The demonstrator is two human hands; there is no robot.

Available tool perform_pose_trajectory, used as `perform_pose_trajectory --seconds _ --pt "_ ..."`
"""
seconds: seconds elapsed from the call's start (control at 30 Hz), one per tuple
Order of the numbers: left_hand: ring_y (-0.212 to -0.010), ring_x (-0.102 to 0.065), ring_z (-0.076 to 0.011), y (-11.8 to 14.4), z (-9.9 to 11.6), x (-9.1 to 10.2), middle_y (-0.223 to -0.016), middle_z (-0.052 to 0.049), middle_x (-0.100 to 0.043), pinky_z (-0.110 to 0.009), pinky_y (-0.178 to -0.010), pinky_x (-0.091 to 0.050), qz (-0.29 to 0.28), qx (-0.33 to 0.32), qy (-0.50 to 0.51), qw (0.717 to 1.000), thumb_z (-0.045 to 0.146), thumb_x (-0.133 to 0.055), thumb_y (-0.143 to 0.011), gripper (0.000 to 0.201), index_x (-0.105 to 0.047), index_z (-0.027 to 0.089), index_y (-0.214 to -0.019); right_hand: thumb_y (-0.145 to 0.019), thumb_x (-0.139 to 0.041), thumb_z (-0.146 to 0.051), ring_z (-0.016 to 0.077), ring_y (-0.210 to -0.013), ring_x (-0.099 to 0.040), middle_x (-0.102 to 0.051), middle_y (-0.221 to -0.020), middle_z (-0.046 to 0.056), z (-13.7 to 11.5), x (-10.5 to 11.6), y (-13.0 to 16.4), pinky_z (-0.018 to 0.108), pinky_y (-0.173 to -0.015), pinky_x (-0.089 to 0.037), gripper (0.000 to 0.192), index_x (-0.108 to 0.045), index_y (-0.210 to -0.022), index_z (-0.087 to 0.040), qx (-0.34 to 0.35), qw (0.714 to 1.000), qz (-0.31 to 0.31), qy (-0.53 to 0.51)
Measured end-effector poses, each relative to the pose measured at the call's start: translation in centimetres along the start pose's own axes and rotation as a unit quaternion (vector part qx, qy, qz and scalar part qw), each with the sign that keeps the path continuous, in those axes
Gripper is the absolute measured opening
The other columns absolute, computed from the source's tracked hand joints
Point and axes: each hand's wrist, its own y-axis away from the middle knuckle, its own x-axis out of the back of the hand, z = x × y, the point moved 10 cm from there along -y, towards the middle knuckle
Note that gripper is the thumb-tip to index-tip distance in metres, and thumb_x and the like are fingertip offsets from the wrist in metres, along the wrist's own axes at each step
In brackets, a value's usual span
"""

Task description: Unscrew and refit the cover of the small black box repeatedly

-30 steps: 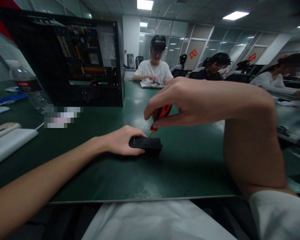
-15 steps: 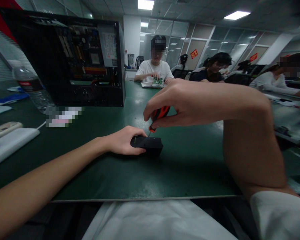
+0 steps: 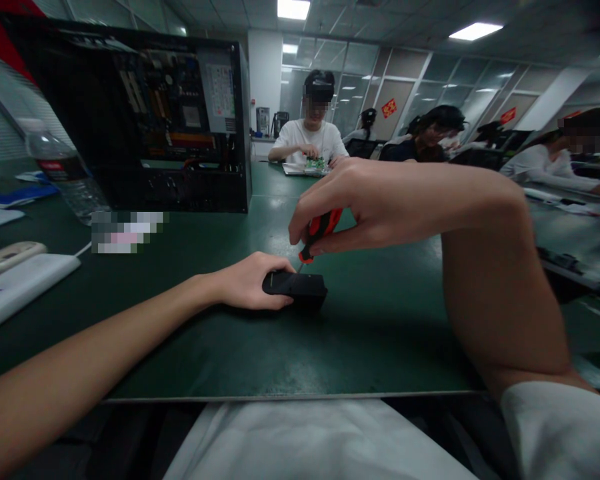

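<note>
My left hand [image 3: 250,283] is closed round the left end of a small black box-shaped device [image 3: 307,287], thumb and fingers on opposite sides, steadying it on the green tabletop [image 3: 205,360]. Above it, my right hand [image 3: 340,207] grips a screwdriver [image 3: 321,230] with a red-and-black handle. The screwdriver points down, slightly tilted, and its thin metal shaft meets the far top edge of the black device near my left fingers. Whether the tip sits in a screw is too small to make out.
An open black computer case [image 3: 180,127] stands at the back left. Beside it are a plastic bottle [image 3: 63,170], a white power strip-like block [image 3: 27,287] and a pale oblong object [image 3: 13,257]. Across the table a person [image 3: 311,137] works on a green circuit board [image 3: 314,163]; others sit at right.
My right wrist and forearm have turned slightly, shifting a little to the left. The screwdriver still meets the black device, and my left hand keeps its hold.
</note>
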Motion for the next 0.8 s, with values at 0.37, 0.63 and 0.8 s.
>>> perform_pose_trajectory --seconds 0.37,0.63,0.8 --pt "-0.077 -0.065 -0.0179 0.0 -0.3 -0.2 -0.088 -0.002 -0.07 -0.026 -0.069 -0.047 0.011 0.012 0.008 1.0 0.033 -0.074 -0.078 0.031 -0.068 0.016 -0.102 -0.098 -0.056 -0.036 0.0113 -0.078 -0.066 -0.074 -0.095 0.0 -0.6 -0.1 -0.6 0.024 -0.07 -0.047 0.024 -0.071 -0.106 -0.021 0.03 0.999 0.036 -0.001" --pt "-0.074 -0.064 -0.0173 -0.1 0.0 -0.2 -0.084 -0.001 -0.069 -0.026 -0.066 -0.045 0.009 0.009 0.005 1.0 0.032 -0.073 -0.077 0.025 -0.067 0.017 -0.096 -0.092 -0.059 -0.022 0.012 -0.09 -0.066 -0.073 -0.109 0.0 -1.6 0.1 -0.6 0.022 -0.078 -0.047 0.032 -0.066 -0.122 -0.021 0.053 0.997 0.054 -0.004" --pt "-0.087 -0.067 -0.0218 0.0 0.8 0.0 -0.097 -0.006 -0.072 -0.028 -0.076 -0.05 0.011 -0.032 -0.019 0.999 0.031 -0.074 -0.078 0.033 -0.066 0.017 -0.107 -0.092 -0.058 -0.022 0.0142 -0.09 -0.067 -0.073 -0.104 0.0 -2.0 -0.3 -0.2 0.025 -0.081 -0.046 0.028 -0.069 -0.118 -0.022 0.064 0.997 0.032 0.002"
